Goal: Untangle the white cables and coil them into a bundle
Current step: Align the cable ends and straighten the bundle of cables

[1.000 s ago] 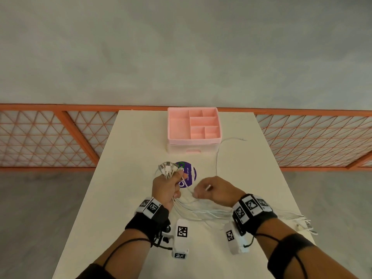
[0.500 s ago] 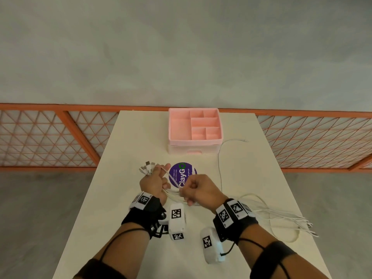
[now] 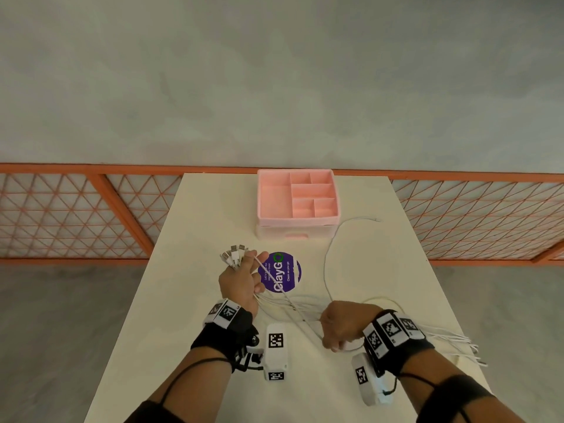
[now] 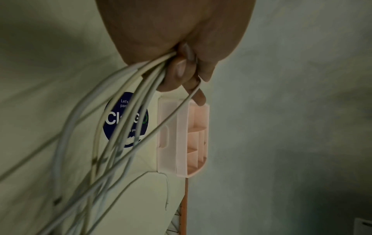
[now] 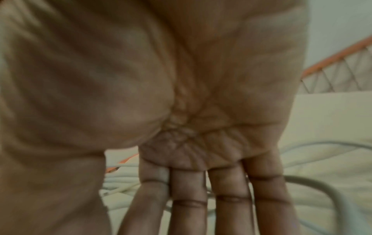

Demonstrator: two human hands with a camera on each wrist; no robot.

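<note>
My left hand (image 3: 241, 282) grips a bunch of white cables (image 3: 293, 303), and their plugs (image 3: 233, 254) stick out above its fingers. In the left wrist view the cables (image 4: 130, 95) fan out below the curled fingers (image 4: 181, 71). One strand (image 3: 287, 296) runs taut from the left thumb down to my right hand (image 3: 345, 328), which is curled and holds it near the table. The right wrist view is blurred and shows my right hand (image 5: 201, 174) from the palm side over cables. The loose cable ends (image 3: 451, 343) trail past the right wrist.
A pink compartment organizer (image 3: 297, 203) stands at the far end of the cream table (image 3: 198, 300). A round purple sticker (image 3: 283, 273) lies between it and my hands. One separate cable (image 3: 328, 261) curves toward the organizer's right side. An orange mesh railing (image 3: 91, 209) runs behind.
My right hand has moved right and toward me, away from the left hand, drawing one strand out taut. The left hand has kept its grip on the bunch.
</note>
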